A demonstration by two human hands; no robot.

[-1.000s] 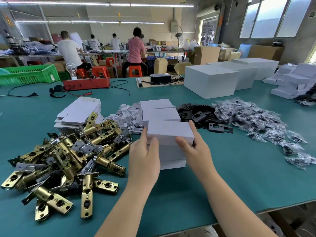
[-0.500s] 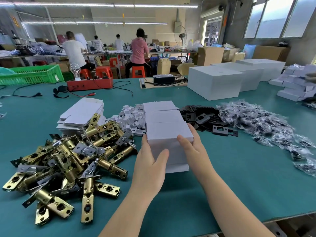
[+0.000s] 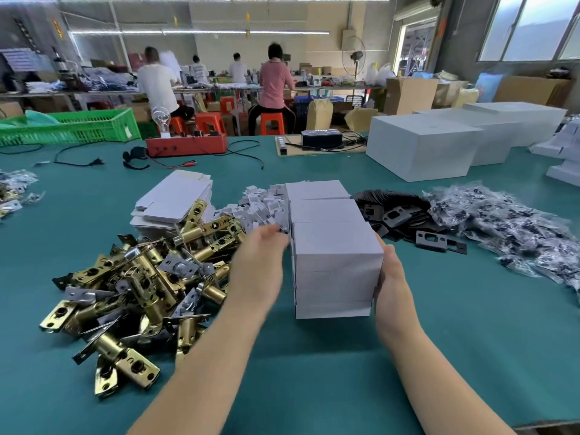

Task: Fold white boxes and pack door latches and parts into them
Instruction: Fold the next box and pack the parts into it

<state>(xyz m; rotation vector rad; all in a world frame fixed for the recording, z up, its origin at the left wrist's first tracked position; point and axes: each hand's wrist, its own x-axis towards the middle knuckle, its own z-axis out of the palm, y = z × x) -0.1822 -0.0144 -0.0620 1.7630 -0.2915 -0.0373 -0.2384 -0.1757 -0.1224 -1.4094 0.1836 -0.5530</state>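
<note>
Stack of closed white boxes stands centre frame on the green bench, with two more white box stacks directly behind it running up-frame. Right hand lies flat against the stack's right side, fingers fairly straight and pressing, not curled round anything; probably squaring or steadying the pile. Left hand sits just left of the stack, blurred, fingertips up near the top box's left edge. Cannot tell if it touches the box or grips anything.

Brass door latches heaped centre-left, within left-hand reach. Flat unfolded box blanks stacked behind them, a latch or two resting on the blanks. Small white card pieces piled between the blanks and the box stacks. Dark strike plates just right of the stacks; bagged small parts spread further right. Layout looks like an arc of supplies round the working spot, so each part is one reach away.

Containers: stacked boxes all closed, contents not visible. Big white cartons upper right, closed. Green crate upper left, contents unclear. Likely step: adding a finished box to the pile.
</note>
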